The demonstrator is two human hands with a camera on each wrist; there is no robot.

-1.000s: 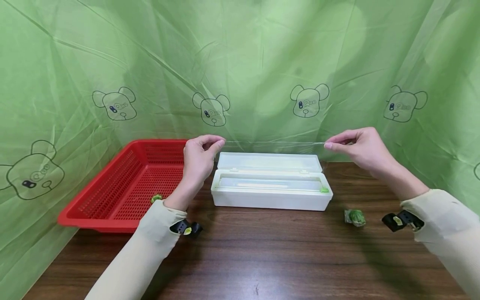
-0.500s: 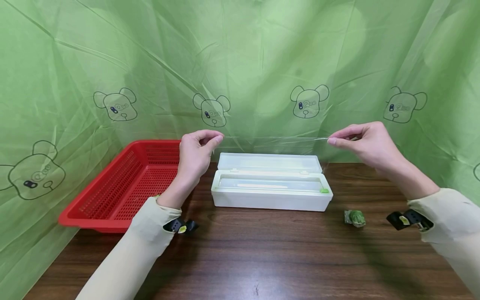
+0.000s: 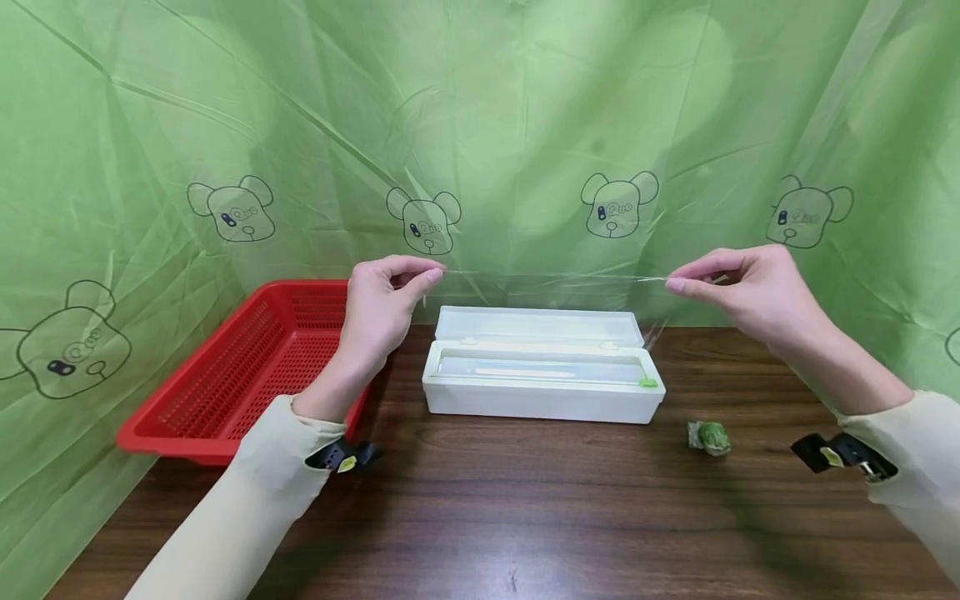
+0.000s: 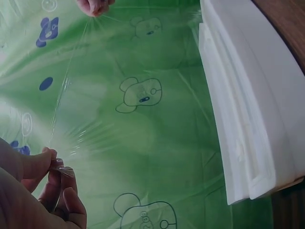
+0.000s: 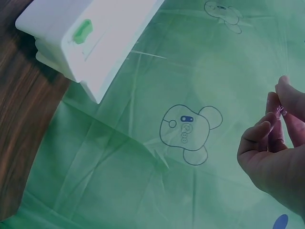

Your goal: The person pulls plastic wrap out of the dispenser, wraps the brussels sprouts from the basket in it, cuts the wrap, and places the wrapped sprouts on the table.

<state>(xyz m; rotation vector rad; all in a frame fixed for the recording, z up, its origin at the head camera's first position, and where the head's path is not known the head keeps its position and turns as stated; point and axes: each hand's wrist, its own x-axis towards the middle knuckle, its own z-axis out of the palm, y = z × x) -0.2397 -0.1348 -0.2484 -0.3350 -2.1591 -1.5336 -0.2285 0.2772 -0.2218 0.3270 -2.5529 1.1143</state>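
Observation:
A clear sheet of plastic wrap [image 3: 555,276] is stretched level between both hands, above and behind the white wrap dispenser box [image 3: 543,402]. My left hand [image 3: 378,308] pinches one corner of its top edge between thumb and fingers. The opposite corner is pinched by my right hand [image 3: 765,292]. In the left wrist view, the taut edge of the wrap [image 4: 62,95] runs from hand to hand, with creases fanning from the fingers. The box's lid [image 3: 536,325] stands open at the back, and a green slider [image 3: 648,382] sits at the right end of its front edge.
A red perforated basket [image 3: 187,450] stands at the left, partly behind my left forearm. On the wooden table [image 3: 525,508], right of the box, lies a small green bundle wrapped in clear plastic [image 3: 711,437]. A green curtain [image 3: 517,125] with bear drawings hangs behind.
Both hands have moved apart, the left one leftward and the right one rightward, and both are slightly higher. The wrap stays stretched between them. Box and wrapped bundle have not moved.

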